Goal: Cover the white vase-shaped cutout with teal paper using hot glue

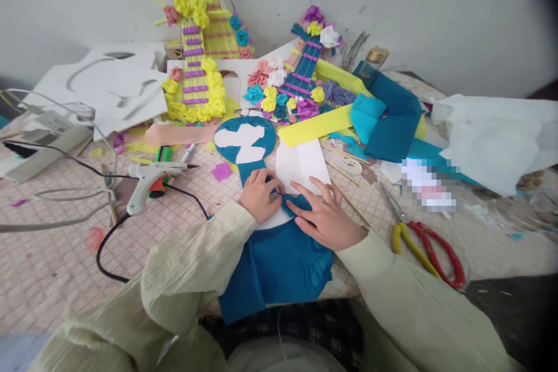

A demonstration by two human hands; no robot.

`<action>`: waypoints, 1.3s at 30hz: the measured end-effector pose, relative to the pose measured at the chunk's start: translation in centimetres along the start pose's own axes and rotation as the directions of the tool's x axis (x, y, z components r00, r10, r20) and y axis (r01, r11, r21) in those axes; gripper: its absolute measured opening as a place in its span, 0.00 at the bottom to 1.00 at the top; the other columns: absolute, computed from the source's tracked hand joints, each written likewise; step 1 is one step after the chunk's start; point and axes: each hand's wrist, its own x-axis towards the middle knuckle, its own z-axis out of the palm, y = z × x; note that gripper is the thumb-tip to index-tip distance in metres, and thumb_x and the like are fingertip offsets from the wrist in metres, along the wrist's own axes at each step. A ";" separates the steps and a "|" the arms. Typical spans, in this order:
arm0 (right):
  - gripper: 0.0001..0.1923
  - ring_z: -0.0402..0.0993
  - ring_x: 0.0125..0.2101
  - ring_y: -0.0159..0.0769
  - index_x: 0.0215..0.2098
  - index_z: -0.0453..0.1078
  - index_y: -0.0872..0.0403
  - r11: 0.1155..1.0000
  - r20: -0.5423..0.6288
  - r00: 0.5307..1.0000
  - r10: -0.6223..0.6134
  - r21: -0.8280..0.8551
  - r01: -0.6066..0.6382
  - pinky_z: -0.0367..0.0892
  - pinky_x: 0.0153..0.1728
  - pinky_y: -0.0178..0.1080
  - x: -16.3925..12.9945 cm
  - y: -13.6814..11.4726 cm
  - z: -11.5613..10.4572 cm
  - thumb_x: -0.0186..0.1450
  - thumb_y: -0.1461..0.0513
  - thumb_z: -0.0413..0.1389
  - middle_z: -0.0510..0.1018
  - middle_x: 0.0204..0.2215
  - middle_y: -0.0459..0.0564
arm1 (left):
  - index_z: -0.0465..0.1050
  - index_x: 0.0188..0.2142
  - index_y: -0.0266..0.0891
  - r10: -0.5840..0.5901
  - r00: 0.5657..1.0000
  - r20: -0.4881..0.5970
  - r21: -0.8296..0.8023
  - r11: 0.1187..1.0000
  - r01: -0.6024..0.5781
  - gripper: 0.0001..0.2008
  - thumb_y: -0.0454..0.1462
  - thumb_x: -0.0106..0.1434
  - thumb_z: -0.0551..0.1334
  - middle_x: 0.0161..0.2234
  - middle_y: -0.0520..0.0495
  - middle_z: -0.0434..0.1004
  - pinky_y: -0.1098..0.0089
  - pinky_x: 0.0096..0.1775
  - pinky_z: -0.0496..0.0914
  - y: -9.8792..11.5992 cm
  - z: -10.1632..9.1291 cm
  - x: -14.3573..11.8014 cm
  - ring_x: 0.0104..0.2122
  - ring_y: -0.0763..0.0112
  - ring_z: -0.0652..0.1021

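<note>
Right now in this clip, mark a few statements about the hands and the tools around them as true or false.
1. Both hands press on the teal felt sheet. True.
2. The white hot glue gun is in the left hand. False: it lies on the table, apart from that hand.
3. The red-and-yellow-handled scissors lie on the side of the right hand. True.
4. The scissors are being held. False: no hand touches them.

The person wears a loose, pale yellow-green top with long sleeves. The cloth is soft and full of folds. The left hand [260,193] and right hand [325,215] are bare. Dark checked cloth shows at 6 o'clock.
</note>
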 end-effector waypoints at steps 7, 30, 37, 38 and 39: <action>0.20 0.39 0.59 0.54 0.52 0.63 0.43 1.000 0.000 1.000 -0.005 -0.007 0.005 0.44 0.51 0.59 -0.3 -0.3 -0.1 0.65 0.53 0.41 0.48 0.62 0.43 | 0.72 0.30 0.41 -0.009 1.000 0.009 -0.004 1.000 0.009 0.07 0.31 0.51 0.58 0.39 0.46 0.65 0.59 0.46 0.61 0.2 -0.2 0.1 0.44 0.60 0.64; 0.17 0.42 0.59 0.53 0.49 0.67 0.42 0.967 -0.065 0.996 0.063 0.253 -0.044 0.49 0.51 0.58 -0.9 0.1 0.9 0.63 0.55 0.46 0.54 0.60 0.46 | 0.76 0.32 0.47 0.258 0.966 0.017 -0.058 0.965 -0.257 0.16 0.27 0.54 0.55 0.41 0.47 0.66 0.60 0.44 0.58 -0.1 0.1 -0.1 0.46 0.61 0.64; 0.20 0.68 0.39 0.39 0.49 0.67 0.55 0.817 -0.200 0.877 0.438 0.495 -0.295 0.62 0.45 0.44 1.3 1.3 0.5 0.58 0.58 0.53 0.76 0.34 0.51 | 0.77 0.29 0.47 0.259 0.965 0.048 -0.056 0.965 -0.256 0.16 0.26 0.52 0.56 0.40 0.48 0.68 0.60 0.46 0.57 -0.1 0.1 -0.1 0.46 0.61 0.63; 0.20 0.69 0.38 0.38 0.48 0.68 0.55 0.808 -0.164 0.884 0.439 0.503 -0.308 0.63 0.44 0.44 1.6 1.2 0.4 0.58 0.58 0.54 0.77 0.32 0.50 | 0.77 0.29 0.47 0.258 0.965 0.045 -0.057 0.965 -0.255 0.16 0.26 0.52 0.56 0.40 0.47 0.68 0.60 0.46 0.57 -0.1 0.1 -0.1 0.46 0.61 0.63; 0.18 0.70 0.36 0.38 0.46 0.69 0.54 0.799 -0.133 0.886 0.444 0.507 -0.324 0.63 0.43 0.44 1.8 1.1 0.4 0.57 0.59 0.54 0.77 0.30 0.49 | 0.77 0.29 0.46 0.257 0.965 0.044 -0.058 0.965 -0.254 0.16 0.26 0.52 0.56 0.40 0.47 0.68 0.60 0.46 0.57 0.0 0.0 0.0 0.46 0.61 0.64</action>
